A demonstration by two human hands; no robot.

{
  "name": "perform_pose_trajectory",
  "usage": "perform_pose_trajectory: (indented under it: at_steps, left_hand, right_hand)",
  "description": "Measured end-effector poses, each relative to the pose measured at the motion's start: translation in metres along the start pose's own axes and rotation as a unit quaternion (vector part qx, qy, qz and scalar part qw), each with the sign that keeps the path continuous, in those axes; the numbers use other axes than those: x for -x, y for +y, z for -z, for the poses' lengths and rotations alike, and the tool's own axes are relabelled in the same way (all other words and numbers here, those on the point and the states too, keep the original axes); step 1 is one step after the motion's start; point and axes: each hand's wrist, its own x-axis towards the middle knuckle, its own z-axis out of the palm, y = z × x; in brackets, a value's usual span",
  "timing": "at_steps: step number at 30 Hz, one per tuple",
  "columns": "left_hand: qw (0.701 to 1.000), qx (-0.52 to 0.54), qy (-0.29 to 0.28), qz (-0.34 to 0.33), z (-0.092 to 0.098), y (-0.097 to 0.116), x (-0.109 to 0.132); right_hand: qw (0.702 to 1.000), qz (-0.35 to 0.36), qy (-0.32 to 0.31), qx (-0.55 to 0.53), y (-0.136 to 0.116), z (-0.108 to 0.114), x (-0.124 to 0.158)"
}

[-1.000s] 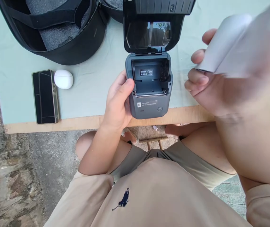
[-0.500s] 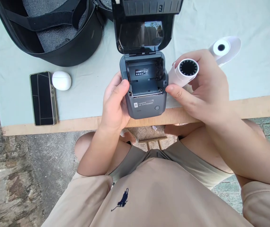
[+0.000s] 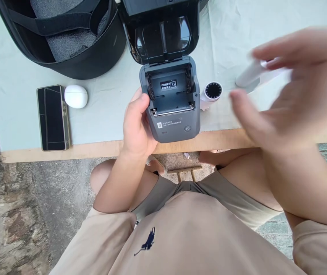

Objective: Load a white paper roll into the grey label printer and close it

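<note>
A small dark grey label printer stands at the table's front edge with its black lid swung back. Its inner bay shows a sticker, and no roll sits inside. My left hand is closed around the printer's left side, thumb on the upper rim. Just right of the printer, a white paper roll stands with its dark, notched core facing up. My right hand, smeared by motion, has thumb and fingers wide apart. Behind its fingertips a second white roll leans; whether they touch it I cannot tell.
An open black zip case with grey foam and a strap stands at the back left. A phone lies near the front edge, beside a white rounded case. A pale cloth covers the wood-edged table.
My right hand has let go of the roll beside the printer and moved right. The printer has shifted slightly left, its lid tilted differently. The second roll has moved left and now leans.
</note>
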Motion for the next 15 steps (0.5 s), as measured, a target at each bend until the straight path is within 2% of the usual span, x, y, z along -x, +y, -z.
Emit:
perform_pose_trajectory:
  at_steps: [1,2,3,6,8,10,13,15]
  left_hand:
    - [1.000,-0.006,-0.002,-0.002,0.001,0.000,0.000]
    - [1.000,-0.010,-0.004,-0.005,0.001,-0.001,0.000]
    - [1.000,-0.013,-0.005,-0.007,0.002,-0.001,0.000]
    - [1.000,-0.009,-0.005,0.000,0.002,-0.002,0.000]
    - [1.000,-0.009,0.002,0.006,0.001,-0.001,0.000]
    - [1.000,-0.025,0.006,0.005,0.000,0.000,0.000]
    - [0.999,-0.052,0.008,0.001,-0.001,0.001,0.000]
    - [0.999,-0.049,0.008,0.001,-0.001,0.001,0.000]
  right_hand:
    - [0.999,-0.002,0.046,0.020,0.006,0.005,-0.002]
    - [0.997,-0.015,0.059,0.042,0.013,0.008,-0.005]
    - [0.997,-0.032,0.041,0.059,0.021,0.010,-0.007]
    - [0.985,-0.147,-0.041,0.081,0.040,0.007,-0.014]
    - [0.969,-0.217,-0.065,0.095,0.047,0.003,-0.016]
    - [0.964,-0.240,-0.059,0.094,0.048,0.001,-0.015]
    - [0.979,-0.203,-0.008,0.002,0.045,0.003,-0.011]
    - [0.966,-0.217,0.045,-0.131,0.042,0.003,-0.012]
